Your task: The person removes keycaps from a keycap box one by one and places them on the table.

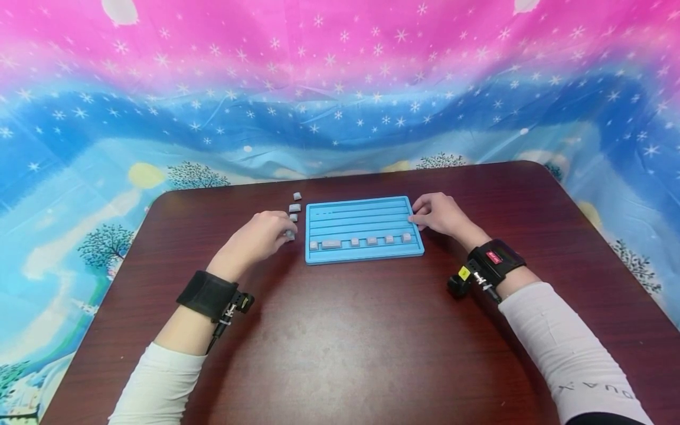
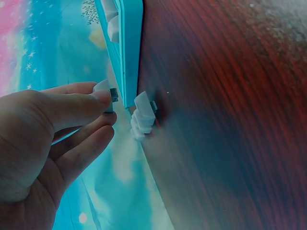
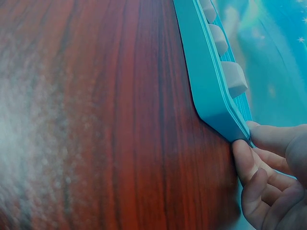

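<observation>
Pinching a pale, blocky keycap, left grip, pinching a rectangular, grooved, light-blue tray, right grip

White sleeves — black wrist straps

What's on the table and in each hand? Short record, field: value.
left hand: pinches a pale keycap
right hand: pinches the right edge of the blue tray
tray: grooved, on the brown table
seated keycaps: six in a row, one longer, toward the person's side
loose keycaps: at least three, left of the tray
</observation>
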`<state>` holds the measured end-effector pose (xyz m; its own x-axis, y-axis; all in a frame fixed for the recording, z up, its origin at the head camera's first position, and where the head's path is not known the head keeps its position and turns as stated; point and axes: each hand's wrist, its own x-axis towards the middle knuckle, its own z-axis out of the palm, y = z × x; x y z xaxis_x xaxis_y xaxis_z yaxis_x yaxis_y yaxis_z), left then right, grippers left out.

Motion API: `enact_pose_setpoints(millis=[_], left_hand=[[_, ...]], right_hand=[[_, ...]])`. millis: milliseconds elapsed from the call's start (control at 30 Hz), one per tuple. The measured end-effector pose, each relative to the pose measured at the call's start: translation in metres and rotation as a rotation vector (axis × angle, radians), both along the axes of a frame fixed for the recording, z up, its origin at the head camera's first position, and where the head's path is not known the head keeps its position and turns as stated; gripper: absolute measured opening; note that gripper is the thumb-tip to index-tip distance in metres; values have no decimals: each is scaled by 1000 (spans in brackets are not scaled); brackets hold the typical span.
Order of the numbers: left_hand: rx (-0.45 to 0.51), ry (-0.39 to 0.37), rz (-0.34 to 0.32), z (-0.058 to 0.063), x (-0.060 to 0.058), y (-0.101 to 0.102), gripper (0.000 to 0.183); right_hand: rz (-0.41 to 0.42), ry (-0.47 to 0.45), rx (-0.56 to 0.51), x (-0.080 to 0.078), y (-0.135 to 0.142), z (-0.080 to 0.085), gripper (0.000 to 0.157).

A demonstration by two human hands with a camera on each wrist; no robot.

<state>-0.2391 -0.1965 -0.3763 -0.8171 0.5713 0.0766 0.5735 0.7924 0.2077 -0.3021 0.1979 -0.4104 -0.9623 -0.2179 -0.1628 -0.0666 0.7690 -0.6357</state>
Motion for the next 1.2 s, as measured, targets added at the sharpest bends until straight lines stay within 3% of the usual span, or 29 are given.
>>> enact_pose_setpoints(millis=[1200], left_hand=[[-26,-61,30,-16,0,-7,20]], right_hand=[[6,3,-3,-1,1,1,33]])
